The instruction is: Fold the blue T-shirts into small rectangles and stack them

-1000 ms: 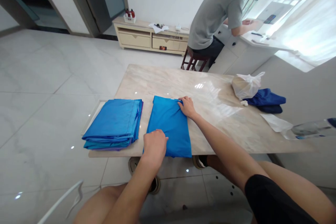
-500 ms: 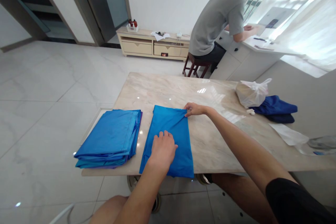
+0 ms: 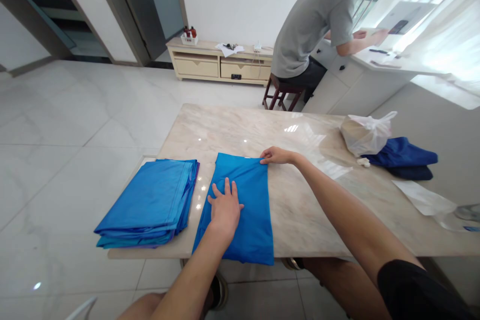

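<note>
A folded piece of blue cloth [image 3: 251, 210] lies flat on the marble-patterned table, its near end reaching past the front edge. My left hand [image 3: 226, 210] rests on the middle of it, palm down with fingers spread. At the far right corner of the cloth, my right hand [image 3: 276, 155] pinches the fabric between thumb and fingers. To the left sits a neat stack of folded blue cloths [image 3: 150, 195], with a sliver of purple showing at its right side.
On the table's right are a tied white plastic bag [image 3: 365, 134], dark blue fabric [image 3: 405, 157], white paper [image 3: 425, 197] and a clear bottle [image 3: 468, 212]. Beyond the table [image 3: 307, 215], a person in grey [image 3: 313, 25] sits on a stool [image 3: 281, 91] beside a low cabinet [image 3: 197, 66].
My left hand has shifted slightly left across the cloth and its fingers have spread. My right hand stays at the far right corner. The camera view has tilted a little.
</note>
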`<action>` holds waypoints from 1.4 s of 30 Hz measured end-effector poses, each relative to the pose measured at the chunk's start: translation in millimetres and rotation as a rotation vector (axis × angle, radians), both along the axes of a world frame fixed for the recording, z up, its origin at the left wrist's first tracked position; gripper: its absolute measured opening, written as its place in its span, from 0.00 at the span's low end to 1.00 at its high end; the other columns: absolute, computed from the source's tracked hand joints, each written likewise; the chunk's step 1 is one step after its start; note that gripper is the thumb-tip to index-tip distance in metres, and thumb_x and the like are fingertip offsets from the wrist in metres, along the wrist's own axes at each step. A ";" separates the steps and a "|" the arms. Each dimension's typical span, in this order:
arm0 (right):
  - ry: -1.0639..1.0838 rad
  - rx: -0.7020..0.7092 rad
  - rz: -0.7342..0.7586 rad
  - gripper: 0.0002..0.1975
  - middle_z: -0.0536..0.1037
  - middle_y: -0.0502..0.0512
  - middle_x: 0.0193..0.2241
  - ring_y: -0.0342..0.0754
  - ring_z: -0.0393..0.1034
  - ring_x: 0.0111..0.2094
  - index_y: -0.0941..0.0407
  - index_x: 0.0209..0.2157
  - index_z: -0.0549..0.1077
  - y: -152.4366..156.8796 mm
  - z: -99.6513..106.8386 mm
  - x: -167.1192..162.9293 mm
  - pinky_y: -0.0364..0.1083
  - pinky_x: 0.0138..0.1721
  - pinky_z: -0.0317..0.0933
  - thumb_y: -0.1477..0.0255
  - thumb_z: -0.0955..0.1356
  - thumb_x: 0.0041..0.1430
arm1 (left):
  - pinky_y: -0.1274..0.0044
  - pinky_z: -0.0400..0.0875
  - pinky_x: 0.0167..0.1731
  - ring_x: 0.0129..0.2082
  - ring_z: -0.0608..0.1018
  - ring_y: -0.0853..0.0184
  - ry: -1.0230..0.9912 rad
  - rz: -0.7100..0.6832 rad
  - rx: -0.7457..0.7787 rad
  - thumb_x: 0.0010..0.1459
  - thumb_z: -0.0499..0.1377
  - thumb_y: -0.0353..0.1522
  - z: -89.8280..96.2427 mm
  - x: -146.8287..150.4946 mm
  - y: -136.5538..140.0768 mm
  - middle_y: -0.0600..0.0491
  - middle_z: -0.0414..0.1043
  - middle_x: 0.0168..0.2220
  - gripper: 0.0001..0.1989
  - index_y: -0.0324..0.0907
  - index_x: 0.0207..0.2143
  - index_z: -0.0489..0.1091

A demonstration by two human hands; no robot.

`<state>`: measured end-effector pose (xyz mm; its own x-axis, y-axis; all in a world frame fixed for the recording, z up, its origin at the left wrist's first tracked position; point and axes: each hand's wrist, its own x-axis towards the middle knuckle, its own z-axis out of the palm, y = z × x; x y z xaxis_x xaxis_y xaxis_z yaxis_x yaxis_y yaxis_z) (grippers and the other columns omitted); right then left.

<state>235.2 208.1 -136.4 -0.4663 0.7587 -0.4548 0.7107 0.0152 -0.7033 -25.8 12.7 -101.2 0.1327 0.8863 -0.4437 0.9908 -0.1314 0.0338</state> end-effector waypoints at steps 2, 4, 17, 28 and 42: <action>-0.207 0.151 -0.044 0.16 0.87 0.61 0.42 0.60 0.81 0.47 0.55 0.43 0.85 -8.1 0.8 -9.8 0.52 0.50 0.72 0.57 0.78 0.62 | 0.42 0.70 0.65 0.77 0.58 0.28 0.030 0.013 0.039 0.75 0.56 0.40 -7.1 6.4 -0.5 0.37 0.42 0.82 0.37 0.46 0.81 0.52; -0.416 0.409 -0.119 0.15 0.86 0.69 0.47 0.65 0.79 0.52 0.57 0.48 0.84 -24.9 -0.1 -27.3 0.58 0.54 0.71 0.61 0.74 0.69 | 0.41 0.70 0.65 0.78 0.59 0.29 0.055 0.039 0.068 0.76 0.55 0.40 -13.3 14.5 -0.6 0.37 0.42 0.82 0.36 0.48 0.81 0.52; -0.328 0.743 -0.247 0.36 0.54 0.64 0.81 0.62 0.44 0.82 0.58 0.80 0.58 -107.8 -64.5 -114.6 0.65 0.80 0.38 0.56 0.56 0.81 | 0.40 0.70 0.64 0.79 0.55 0.29 0.087 0.133 0.159 0.77 0.50 0.45 -19.9 20.9 -14.4 0.33 0.41 0.82 0.37 0.42 0.82 0.50; -0.366 0.831 -0.342 0.35 0.50 0.65 0.82 0.62 0.37 0.83 0.60 0.81 0.55 -119.3 -48.5 -106.6 0.67 0.80 0.33 0.60 0.54 0.81 | 0.50 0.74 0.63 0.76 0.64 0.33 0.099 0.044 0.174 0.76 0.55 0.43 -7.4 -8.9 -32.9 0.27 0.49 0.80 0.37 0.33 0.79 0.56; -0.380 0.743 -0.178 0.35 0.46 0.60 0.82 0.60 0.37 0.83 0.59 0.81 0.55 -171.5 -35.5 -161.3 0.63 0.81 0.34 0.60 0.56 0.81 | 0.64 0.79 0.52 0.57 0.85 0.45 0.002 0.080 0.078 0.77 0.56 0.39 46.1 -47.1 -45.5 0.26 0.82 0.55 0.24 0.27 0.60 0.79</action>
